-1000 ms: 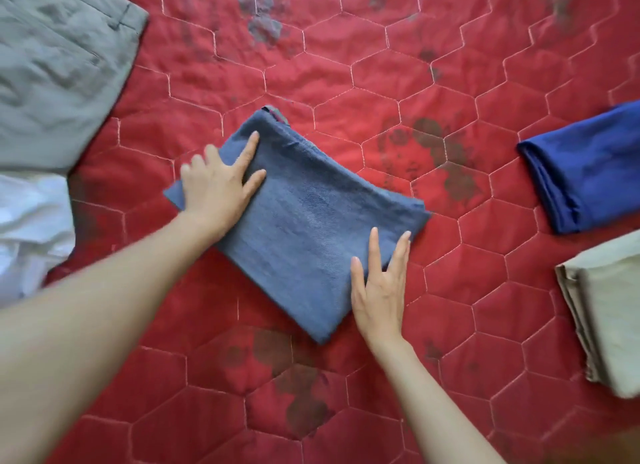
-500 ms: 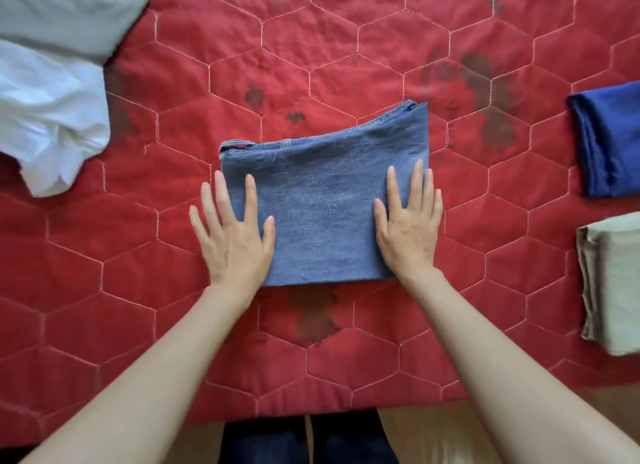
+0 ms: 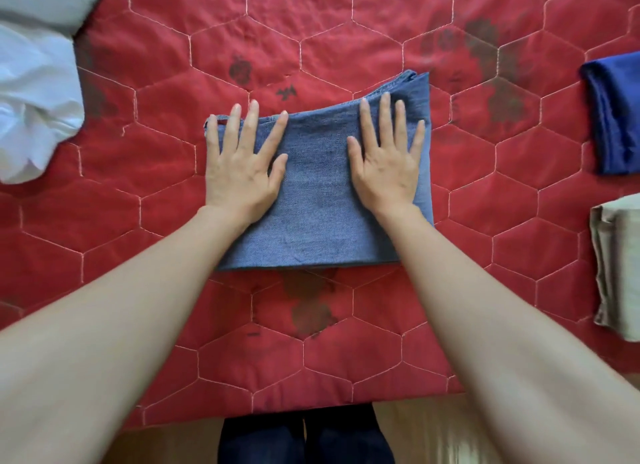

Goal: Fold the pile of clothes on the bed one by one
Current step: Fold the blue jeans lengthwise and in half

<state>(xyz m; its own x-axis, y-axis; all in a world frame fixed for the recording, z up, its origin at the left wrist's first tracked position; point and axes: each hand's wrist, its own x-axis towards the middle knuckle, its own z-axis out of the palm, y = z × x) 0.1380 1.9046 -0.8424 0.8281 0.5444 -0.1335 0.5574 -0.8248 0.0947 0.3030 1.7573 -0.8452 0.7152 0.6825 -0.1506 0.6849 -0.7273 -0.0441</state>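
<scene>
Denim garment [image 3: 318, 204] lies folded; left hand [image 3: 242, 172], right hand [image 3: 386, 167] press it flat.

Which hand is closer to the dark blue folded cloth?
The right hand; the dark blue folded cloth lies to its right. The left hand presses the jeans' far side.

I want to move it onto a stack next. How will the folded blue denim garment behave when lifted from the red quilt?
The folded blue denim garment shows several stacked layers at its edge, so it is probably fairly heavy for its size. Denim is stiffish, yet lifted by one side it would likely sag or unfold. The left hand and right hand lie flat on it; supporting it from beneath seems safer.
</scene>
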